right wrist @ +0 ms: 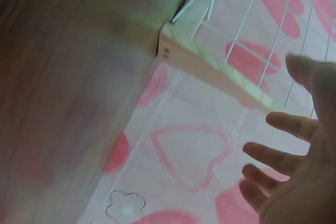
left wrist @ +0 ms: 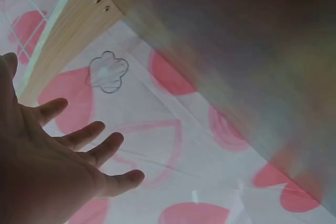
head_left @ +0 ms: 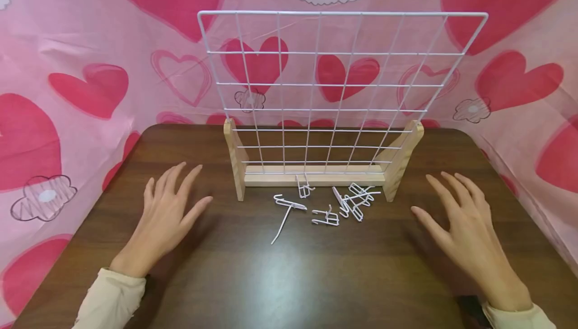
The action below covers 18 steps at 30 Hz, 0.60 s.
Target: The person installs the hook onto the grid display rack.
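A white wire grid rack (head_left: 340,85) stands upright in a wooden base (head_left: 311,179) at the back of the table. Loose white wire hooks lie in front of it: one with a long prong (head_left: 289,203) at the left, a small hook (head_left: 326,217) in the middle, another hook (head_left: 304,188) against the base, and a tangled cluster of hooks (head_left: 356,201) at the right. My left hand (head_left: 164,213) is left of the rack, fingers spread, holding nothing. To the right of it, my right hand (head_left: 467,233) has its fingers extended and likewise holds nothing.
The brown wooden table (head_left: 280,279) reaches forward from the rack, with a bright reflection near its front. Behind it hangs a pink cloth (head_left: 149,18) printed with hearts. The base's wooden side posts (head_left: 403,161) rise at both ends of the grid.
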Available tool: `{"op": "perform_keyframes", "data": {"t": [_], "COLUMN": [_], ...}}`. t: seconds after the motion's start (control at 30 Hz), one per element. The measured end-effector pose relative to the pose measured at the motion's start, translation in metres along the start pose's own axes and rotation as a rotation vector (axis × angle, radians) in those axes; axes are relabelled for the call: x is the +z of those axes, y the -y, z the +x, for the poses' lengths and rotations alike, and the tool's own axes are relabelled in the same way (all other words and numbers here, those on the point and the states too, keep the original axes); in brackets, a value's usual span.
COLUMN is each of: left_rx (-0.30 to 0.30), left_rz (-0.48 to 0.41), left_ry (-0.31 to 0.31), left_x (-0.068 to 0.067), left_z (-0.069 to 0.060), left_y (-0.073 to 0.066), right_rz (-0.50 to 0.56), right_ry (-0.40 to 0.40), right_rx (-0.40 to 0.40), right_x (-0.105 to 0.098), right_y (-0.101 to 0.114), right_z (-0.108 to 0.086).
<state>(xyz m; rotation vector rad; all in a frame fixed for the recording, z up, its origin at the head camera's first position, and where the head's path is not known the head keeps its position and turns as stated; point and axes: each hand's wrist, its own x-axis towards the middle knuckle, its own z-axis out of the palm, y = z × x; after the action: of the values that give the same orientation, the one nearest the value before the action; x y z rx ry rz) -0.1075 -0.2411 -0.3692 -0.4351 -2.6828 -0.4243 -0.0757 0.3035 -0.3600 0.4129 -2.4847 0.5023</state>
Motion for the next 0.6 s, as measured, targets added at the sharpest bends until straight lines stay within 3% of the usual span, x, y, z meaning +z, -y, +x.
{"op": "perform_keyframes", "data": {"t": [0.27, 0.6], "left_rx": [0.072, 0.077], "left_rz": [-0.114, -0.362], "left_ry": [-0.004, 0.000], "left_x": [-0.006, -0.015], "left_z": [0.020, 0.049], "left_y": [-0.009, -0.017], "right_rz": [0.076, 0.115], "right_ry": [0.041, 0.137], "right_rx": [-0.045, -0.107], "right_x": [0.007, 0.018], "right_y": [0.010, 0.019], "right_z": [0.003, 0.009]}}
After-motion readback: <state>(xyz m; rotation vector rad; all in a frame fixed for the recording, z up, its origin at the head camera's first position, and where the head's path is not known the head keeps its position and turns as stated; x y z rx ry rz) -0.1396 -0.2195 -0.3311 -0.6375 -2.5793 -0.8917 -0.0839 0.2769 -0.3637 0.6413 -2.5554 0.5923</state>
